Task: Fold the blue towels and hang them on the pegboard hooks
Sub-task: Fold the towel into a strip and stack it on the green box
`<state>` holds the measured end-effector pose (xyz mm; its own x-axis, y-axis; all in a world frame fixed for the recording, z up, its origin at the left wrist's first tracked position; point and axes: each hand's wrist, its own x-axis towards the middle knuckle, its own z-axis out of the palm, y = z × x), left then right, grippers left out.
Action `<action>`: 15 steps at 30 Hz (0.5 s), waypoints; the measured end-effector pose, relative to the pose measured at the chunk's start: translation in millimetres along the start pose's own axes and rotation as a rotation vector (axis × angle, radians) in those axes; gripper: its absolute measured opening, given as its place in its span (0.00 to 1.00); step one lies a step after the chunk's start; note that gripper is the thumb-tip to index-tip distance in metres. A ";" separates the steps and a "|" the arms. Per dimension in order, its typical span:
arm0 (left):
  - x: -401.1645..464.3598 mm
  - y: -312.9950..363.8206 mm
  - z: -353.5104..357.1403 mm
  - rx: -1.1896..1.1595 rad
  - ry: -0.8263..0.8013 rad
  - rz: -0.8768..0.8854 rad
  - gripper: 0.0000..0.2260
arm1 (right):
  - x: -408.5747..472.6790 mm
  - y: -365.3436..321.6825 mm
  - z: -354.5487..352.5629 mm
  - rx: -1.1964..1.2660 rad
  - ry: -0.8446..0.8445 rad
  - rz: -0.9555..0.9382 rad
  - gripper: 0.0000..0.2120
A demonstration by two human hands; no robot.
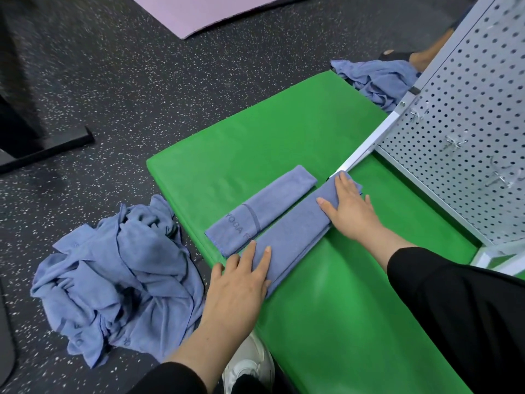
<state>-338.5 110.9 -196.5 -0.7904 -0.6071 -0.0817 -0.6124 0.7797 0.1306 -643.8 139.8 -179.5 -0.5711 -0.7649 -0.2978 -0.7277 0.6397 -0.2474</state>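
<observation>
A blue towel folded into a long narrow strip [295, 231] lies diagonally on the green mat [255, 132]. My left hand [241, 282] presses flat on its near end, fingers straight. My right hand [349, 206] presses flat on its far end, near the pegboard's foot. A second folded blue towel [264, 206] with printed lettering lies beside the strip, on its left. The grey pegboard [460, 115] stands at the right with several metal hooks [454, 142], all bare.
A crumpled heap of blue towels [119, 282] lies on the speckled floor at the left. Another bunch of blue towels [377, 78] sits at the mat's far corner. A purple mat [204, 12] lies at the top. My white shoe [250, 362] is at the bottom.
</observation>
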 end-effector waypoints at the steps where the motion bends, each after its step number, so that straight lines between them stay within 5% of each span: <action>1: -0.3 1.5 -1.6 -0.013 0.007 -0.018 0.27 | -1.1 -0.4 -1.2 0.003 0.006 0.001 0.42; 9: -1.4 -7.0 -21.7 -0.115 0.077 -0.106 0.26 | -22.2 -29.2 -18.4 -0.013 0.179 -0.100 0.35; 15: -20.3 -57.1 -51.9 -0.169 0.193 -0.224 0.19 | -31.7 -134.6 -41.9 0.107 0.152 -0.358 0.26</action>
<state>-286.7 70.7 -151.0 -0.6089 -0.7910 0.0591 -0.7466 0.5967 0.2940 -543.6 74.8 -98.1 -0.3440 -0.9382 -0.0374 -0.8520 0.3287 -0.4076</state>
